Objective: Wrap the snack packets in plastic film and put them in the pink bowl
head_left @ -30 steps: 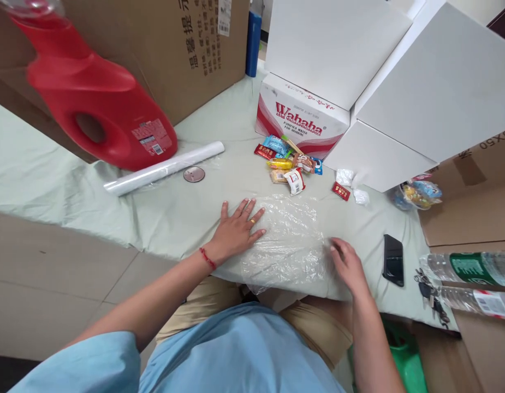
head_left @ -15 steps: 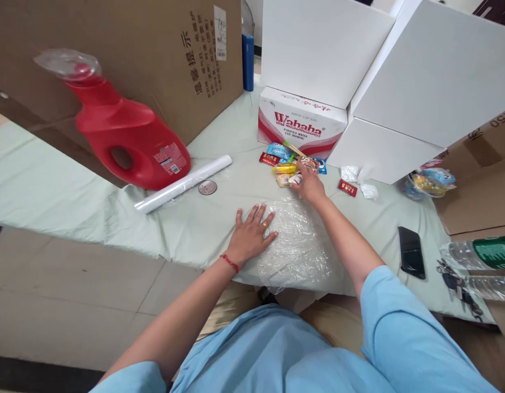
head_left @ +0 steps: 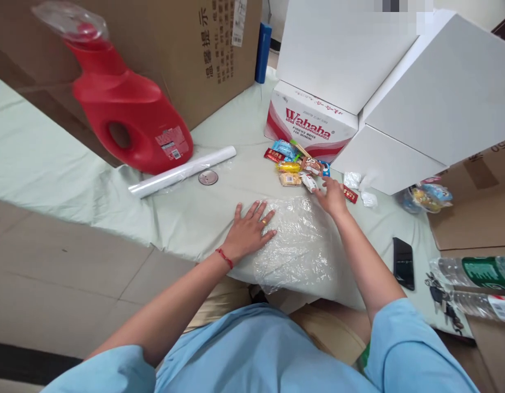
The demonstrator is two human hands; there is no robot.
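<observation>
"Clear plastic film [head_left: 297,245]: where on the scene?"

"Crinkled but laid out on a pale green tablecloth [head_left: 162,224], along the near edge and partly over it."

"And behind, largest first?"

"At left, a brown carton [head_left: 149,49] with printed Chinese characters. At right, white boxes [head_left: 436,87] beside a Wahaha water box [head_left: 309,125]."

"Next in size?"

"In front of the carton, a red jug [head_left: 141,128]. Just before its base, lying at a slant, a white roll [head_left: 182,172]."

"And in action?"

"Left hand [head_left: 249,229]: palm down at the film's left side, with fingers spread wide, gripping nothing. Right hand [head_left: 333,199]: near the film's far right corner, with fingers half curled."

"Smaller still?"

"Well off to the right, a dark phone [head_left: 403,263]. Near the roll, a round disc [head_left: 208,177]. Before the water box, among bright snacks, a yellow packet [head_left: 288,167]. At the right fingertips, a white packet [head_left: 308,182], seemingly touched; whether truly gripped, impossible to tell from this angle."
</observation>
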